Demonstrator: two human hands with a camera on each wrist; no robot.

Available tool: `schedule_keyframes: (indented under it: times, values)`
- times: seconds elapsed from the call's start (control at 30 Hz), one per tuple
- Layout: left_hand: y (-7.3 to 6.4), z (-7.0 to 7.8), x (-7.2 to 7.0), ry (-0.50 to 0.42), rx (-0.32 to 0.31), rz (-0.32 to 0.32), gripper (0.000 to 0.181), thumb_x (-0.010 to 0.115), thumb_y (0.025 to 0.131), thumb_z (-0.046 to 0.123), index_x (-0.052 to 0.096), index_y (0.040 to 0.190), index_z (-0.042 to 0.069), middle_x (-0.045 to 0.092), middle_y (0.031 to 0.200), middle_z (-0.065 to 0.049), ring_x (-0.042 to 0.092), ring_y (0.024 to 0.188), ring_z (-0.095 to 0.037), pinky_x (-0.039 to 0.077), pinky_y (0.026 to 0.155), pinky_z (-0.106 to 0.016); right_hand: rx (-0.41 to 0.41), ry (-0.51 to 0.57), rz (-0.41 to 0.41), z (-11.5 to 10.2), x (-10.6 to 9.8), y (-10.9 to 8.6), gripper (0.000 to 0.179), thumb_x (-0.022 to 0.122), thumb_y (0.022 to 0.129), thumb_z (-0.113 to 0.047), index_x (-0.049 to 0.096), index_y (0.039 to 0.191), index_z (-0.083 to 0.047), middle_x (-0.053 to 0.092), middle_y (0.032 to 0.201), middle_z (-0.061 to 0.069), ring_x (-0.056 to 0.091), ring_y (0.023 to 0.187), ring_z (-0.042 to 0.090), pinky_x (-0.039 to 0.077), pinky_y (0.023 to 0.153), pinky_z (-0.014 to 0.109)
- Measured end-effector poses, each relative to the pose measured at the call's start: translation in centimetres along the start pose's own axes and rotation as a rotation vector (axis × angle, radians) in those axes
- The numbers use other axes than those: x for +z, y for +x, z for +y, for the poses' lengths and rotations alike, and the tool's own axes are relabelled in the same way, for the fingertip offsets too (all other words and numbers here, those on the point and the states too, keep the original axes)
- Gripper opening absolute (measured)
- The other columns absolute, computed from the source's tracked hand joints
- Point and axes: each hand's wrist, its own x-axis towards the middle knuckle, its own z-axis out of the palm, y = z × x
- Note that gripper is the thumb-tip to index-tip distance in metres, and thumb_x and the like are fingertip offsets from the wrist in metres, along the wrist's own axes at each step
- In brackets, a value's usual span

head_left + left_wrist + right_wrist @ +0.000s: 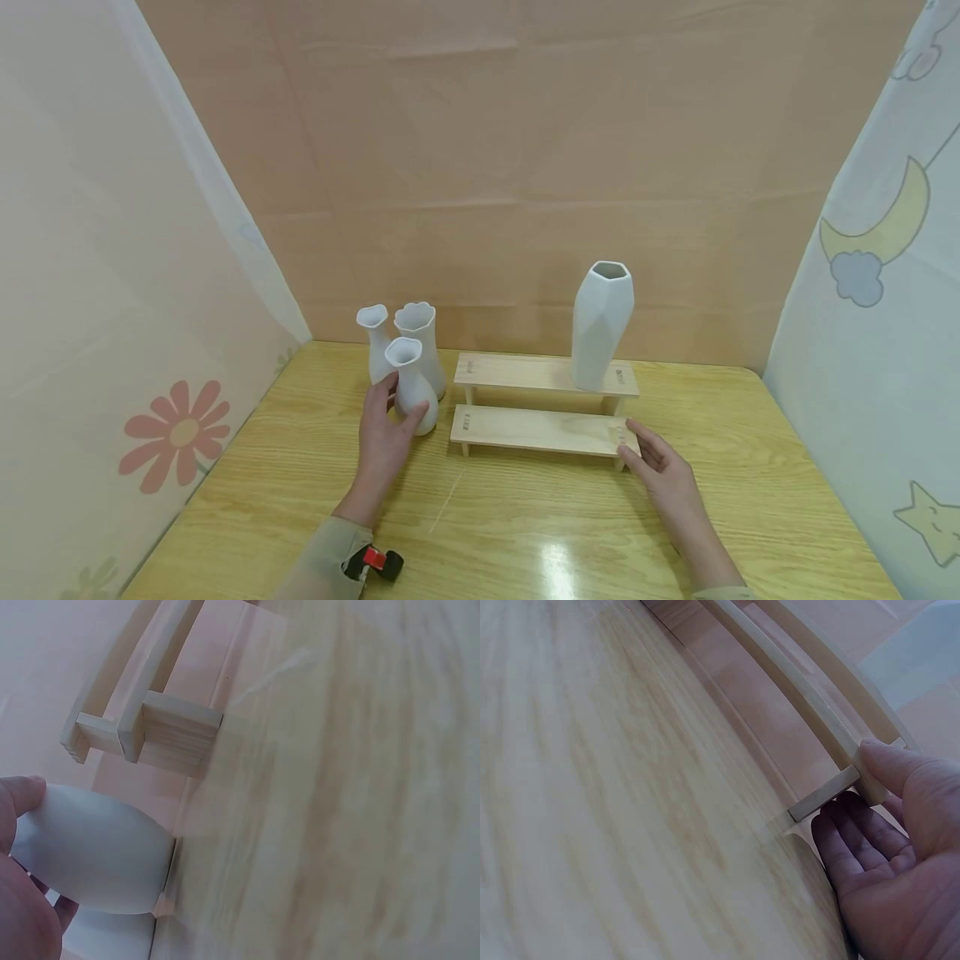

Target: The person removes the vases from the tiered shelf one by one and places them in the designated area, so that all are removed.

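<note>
Holding nearest white vase (415, 390), shelf stamps (467, 422) illegible

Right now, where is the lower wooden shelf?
In the head view, the lower shelf stands right of centre, in front of the upper shelf; the right hand holds its right end.

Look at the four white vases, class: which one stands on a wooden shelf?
The tall, faceted vase with the angular mouth, on the rear, higher shelf. The other three vases, with wavy rims, cluster left of it.
</note>
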Motion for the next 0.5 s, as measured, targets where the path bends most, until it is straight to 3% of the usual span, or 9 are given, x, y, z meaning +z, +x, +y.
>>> schedule_keyframes:
  times: [0.5]
  values:
    - [0.01,-0.99,0.19,-0.014,-0.014,-0.008,0.066,0.086,0.098,0.009,0.054,0.155,0.001,0.056,0.149,-0.021,0.053,0.137,-0.039,0.046,0.115,-0.061,-0.008,-0.008,0.005,0.15,-0.05,0.07,0.079,0.069,0.109,-0.05,0.038,0.173,-0.017,0.022,0.181,0.012,0.023,0.165,0.038,0.033,0.122,0.039]
